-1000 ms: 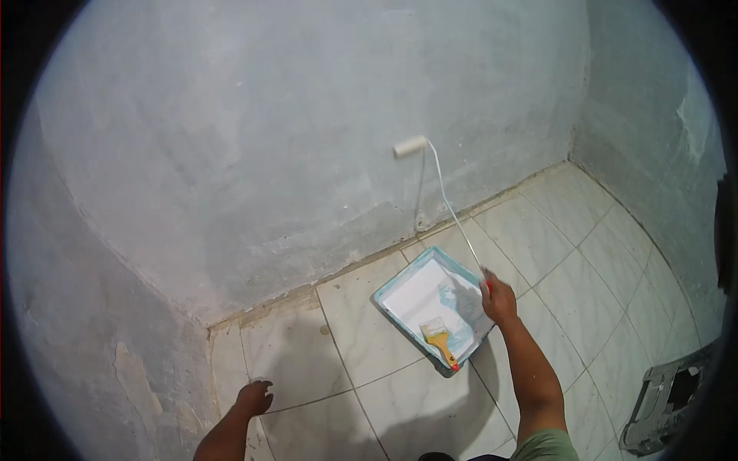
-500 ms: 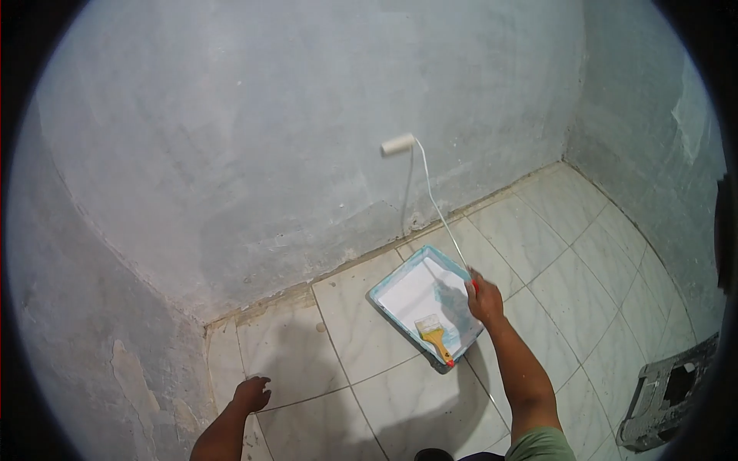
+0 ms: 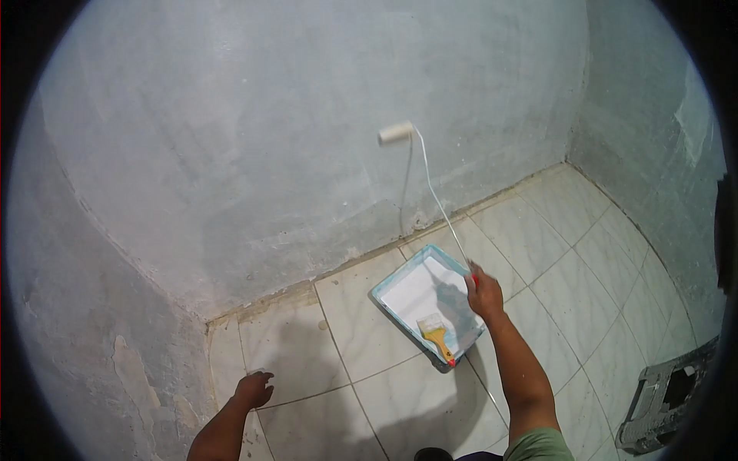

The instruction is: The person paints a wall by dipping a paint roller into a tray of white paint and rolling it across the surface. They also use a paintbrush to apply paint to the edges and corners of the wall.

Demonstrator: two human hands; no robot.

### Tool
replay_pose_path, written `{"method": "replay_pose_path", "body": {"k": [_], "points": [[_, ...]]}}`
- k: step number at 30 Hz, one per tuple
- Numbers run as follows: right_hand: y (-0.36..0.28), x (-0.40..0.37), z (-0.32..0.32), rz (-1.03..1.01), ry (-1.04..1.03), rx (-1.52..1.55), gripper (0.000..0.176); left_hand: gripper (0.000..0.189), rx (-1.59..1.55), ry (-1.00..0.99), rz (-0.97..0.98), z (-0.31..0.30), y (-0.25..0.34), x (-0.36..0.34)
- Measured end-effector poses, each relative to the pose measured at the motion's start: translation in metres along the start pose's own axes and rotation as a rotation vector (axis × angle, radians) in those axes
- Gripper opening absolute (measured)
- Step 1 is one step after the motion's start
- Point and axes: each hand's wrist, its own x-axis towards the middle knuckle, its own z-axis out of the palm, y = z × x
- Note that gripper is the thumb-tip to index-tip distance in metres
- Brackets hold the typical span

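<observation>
My right hand (image 3: 483,293) is wrapped around the red handle of a paint roller. Its thin metal rod slants up and away, and the pale sleeve of the paint roller (image 3: 396,133) overlaps the grey wall. Below and left of that hand, a blue-rimmed paint tray (image 3: 390,287) sits on the floor with white paint inside. A flat paintbrush (image 3: 436,336) with a yellow handle and red tip lies across the tray's near corner. Off to the left, my left hand (image 3: 254,389) hovers over the tiles, holding nothing, its fingers loosely bent and apart.
The patchy grey wall (image 3: 292,154) meets pale marbled floor tiles (image 3: 361,307) along a chipped edge. A second wall stands on each side. At the lower right is a dirty grey plastic piece (image 3: 663,399) with openings. A dark shoe tip (image 3: 433,454) shows at the bottom.
The roller sleeve has shifted slightly up and left against the wall, and looks a little blurred. My right hand keeps its grip; my left hand has risen slightly.
</observation>
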Motion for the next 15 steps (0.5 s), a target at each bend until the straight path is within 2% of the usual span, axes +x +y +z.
{"method": "replay_pose_path", "body": {"k": [2,5,7,9,15], "points": [[0.036,-0.029,0.016,-0.01,-0.034,-0.042,0.04,0.042,-0.047,0.006,-0.011,-0.009,0.006,-0.004],[0.04,-0.038,0.013,0.036,-0.093,-0.064,0.041,0.042,-0.01,-0.047,-0.006,-0.009,0.015,-0.011],[0.024,-0.03,0.009,0.089,-0.094,-0.032,0.041,0.043,0.06,-0.086,0.045,-0.012,0.014,-0.009],[0.0,-0.001,0.007,-0.01,0.047,0.049,0.042,0.043,0.071,-0.077,0.057,-0.006,0.012,-0.002],[-0.11,0.119,-0.048,-0.096,0.255,0.08,0.042,0.044,-0.018,0.007,0.067,-0.026,0.035,0.01]]}}
